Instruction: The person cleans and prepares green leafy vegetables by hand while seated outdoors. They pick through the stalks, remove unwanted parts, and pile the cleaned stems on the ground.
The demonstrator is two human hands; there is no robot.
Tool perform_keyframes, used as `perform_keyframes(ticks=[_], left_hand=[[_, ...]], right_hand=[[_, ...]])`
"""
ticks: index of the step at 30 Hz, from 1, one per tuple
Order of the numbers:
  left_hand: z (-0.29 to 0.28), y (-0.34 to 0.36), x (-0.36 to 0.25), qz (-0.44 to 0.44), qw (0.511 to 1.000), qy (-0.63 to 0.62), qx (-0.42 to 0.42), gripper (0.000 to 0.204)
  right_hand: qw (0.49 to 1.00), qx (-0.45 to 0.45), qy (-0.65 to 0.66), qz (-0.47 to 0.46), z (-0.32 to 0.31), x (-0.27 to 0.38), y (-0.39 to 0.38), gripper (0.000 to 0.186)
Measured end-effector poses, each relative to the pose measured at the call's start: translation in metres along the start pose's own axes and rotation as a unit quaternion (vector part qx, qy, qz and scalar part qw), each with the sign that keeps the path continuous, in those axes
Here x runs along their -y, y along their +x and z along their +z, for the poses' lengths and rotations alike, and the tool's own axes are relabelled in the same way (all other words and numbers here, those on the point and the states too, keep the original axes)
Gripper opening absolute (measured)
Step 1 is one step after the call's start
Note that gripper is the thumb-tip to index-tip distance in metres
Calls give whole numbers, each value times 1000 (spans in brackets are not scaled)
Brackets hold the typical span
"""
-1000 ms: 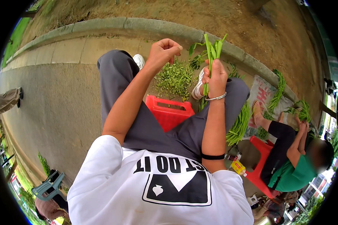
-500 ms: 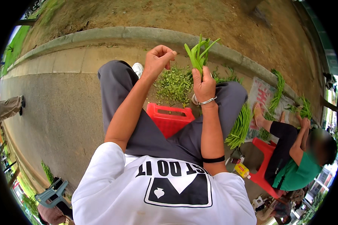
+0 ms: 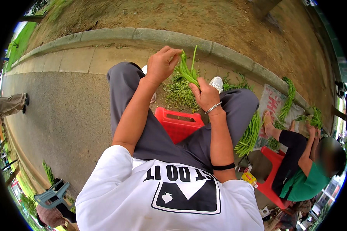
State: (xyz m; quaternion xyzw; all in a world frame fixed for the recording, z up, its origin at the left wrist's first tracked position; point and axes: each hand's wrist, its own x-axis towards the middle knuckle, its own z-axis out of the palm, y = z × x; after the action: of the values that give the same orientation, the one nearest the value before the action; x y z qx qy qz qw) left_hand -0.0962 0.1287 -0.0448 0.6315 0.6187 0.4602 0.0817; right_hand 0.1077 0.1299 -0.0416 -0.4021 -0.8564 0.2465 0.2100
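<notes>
My right hand (image 3: 206, 93), with a metal bangle at its wrist, grips a small bunch of leafy green stems (image 3: 187, 70) at their lower end. My left hand (image 3: 162, 65) is up beside the bunch's tops, finger and thumb closed on the tip of a stem. Under my hands, between my white shoes, lies a scattered pile of chopped greens (image 3: 181, 91). A red plastic stool (image 3: 181, 123) stands between my grey-trousered legs.
Right, a person in green (image 3: 308, 177) holds greens on a red chair (image 3: 270, 184), beside long green bundles (image 3: 248, 133) and a printed sheet (image 3: 268, 98). A curb (image 3: 169, 38) runs across the top. A trousered leg (image 3: 11, 106) and grey-green chair (image 3: 52, 198) are at left.
My left hand has moved from apart onto the tops of the greens. My right hand has lowered and tilted the bunch leftward toward it, uncovering my right shoe.
</notes>
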Motion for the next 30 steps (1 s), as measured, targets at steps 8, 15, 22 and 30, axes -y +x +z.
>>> perform_keyframes(ticks=[8, 15, 22, 30], left_hand=[[6, -3, -4, 8, 994, 108, -16, 9], [1, 4, 5, -296, 919, -260, -4, 15], [-17, 13, 13, -355, 875, -316, -91, 19], [8, -5, 24, -113, 990, 61, 52, 29]], right_hand=[[999, -3, 11, 31, 2, -5, 0, 29], [996, 8, 30, 82, 0, -4, 2, 30], [977, -75, 149, 130, -1, -12, 1, 30], [774, -117, 562, 269, -74, -17, 55, 41]])
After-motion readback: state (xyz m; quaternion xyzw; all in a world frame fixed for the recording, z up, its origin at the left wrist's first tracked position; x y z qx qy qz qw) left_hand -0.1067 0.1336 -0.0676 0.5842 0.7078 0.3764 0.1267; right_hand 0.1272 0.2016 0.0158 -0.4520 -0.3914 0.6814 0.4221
